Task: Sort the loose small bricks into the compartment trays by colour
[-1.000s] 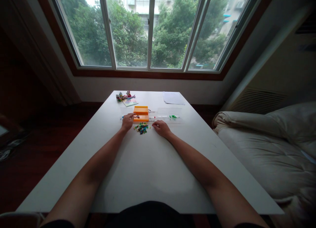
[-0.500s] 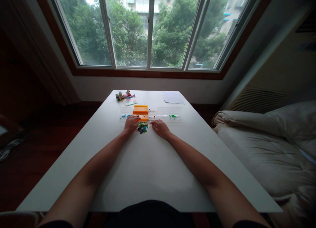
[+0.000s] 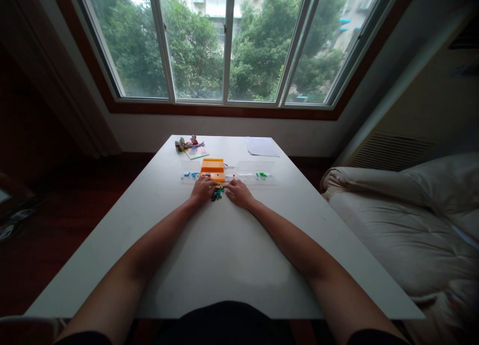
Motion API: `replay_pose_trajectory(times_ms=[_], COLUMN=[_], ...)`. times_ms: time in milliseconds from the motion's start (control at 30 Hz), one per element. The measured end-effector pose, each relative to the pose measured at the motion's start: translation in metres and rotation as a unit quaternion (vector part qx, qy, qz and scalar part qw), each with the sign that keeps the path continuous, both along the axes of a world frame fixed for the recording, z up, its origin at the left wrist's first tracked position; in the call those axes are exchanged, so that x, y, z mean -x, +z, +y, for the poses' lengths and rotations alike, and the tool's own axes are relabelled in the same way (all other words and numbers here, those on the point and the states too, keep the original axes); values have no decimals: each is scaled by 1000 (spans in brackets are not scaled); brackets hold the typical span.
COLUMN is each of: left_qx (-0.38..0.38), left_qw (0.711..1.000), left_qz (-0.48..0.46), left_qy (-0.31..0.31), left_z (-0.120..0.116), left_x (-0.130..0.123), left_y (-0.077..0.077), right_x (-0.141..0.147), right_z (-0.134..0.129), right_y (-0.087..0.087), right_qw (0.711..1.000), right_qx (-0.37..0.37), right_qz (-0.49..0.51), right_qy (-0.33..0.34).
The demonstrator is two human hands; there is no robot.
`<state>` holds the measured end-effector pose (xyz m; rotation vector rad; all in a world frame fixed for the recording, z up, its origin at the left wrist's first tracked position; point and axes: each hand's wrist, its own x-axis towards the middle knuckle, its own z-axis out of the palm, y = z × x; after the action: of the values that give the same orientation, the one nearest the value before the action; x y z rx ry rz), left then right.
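A small pile of multicoloured toy bricks (image 3: 217, 193) lies on the white table between my two hands. My left hand (image 3: 202, 189) rests at the left of the pile, fingers stretched to the right and partly covering the bricks. From the right, my right hand (image 3: 239, 193) reaches in with its fingers extended and the tips at the pile's upper edge. No brick shows in either hand, though the fingertips are small in view. Just beyond is an orange box (image 3: 213, 169), opened out, with a few small dark pieces in its near half.
Clear trays flank the orange box: blue pieces (image 3: 190, 175) on the left, green pieces (image 3: 261, 175) on the right. Built toy figures (image 3: 181, 145) and a booklet (image 3: 197, 152) lie at the far left, white paper sheets (image 3: 262, 147) at the far right. A sofa (image 3: 404, 205) stands right of the table.
My left hand has moved right over the pile's left side. My right hand has shifted slightly left, fingertips now at the bricks. Less of the pile shows.
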<state>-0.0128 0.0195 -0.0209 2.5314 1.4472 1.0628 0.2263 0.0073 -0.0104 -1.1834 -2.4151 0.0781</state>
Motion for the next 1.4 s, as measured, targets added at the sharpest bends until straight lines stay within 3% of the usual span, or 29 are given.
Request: replay_pose_trajectory(times_ms=[767, 867, 1067, 1233, 1400], left_qx=[31, 36, 41, 35, 30], left_qw=[999, 999, 998, 999, 999], left_qz=[-33, -35, -35, -27, -20], left_qy=[5, 7, 8, 9, 8], left_z=[2, 2, 1, 1, -2], left_x=[4, 4, 4, 4, 4], left_y=[-1, -1, 2, 1, 3], right_x=[8, 10, 15, 35, 56], right_z=[0, 3, 18, 31, 48], right_y=[-6, -2, 11, 24, 32], right_qw=[996, 993, 983, 987, 982], right_qx=[-1, 0, 38, -35, -42], right_qz=[80, 115, 177, 159, 173], right_qy=[36, 39, -17, -7, -61])
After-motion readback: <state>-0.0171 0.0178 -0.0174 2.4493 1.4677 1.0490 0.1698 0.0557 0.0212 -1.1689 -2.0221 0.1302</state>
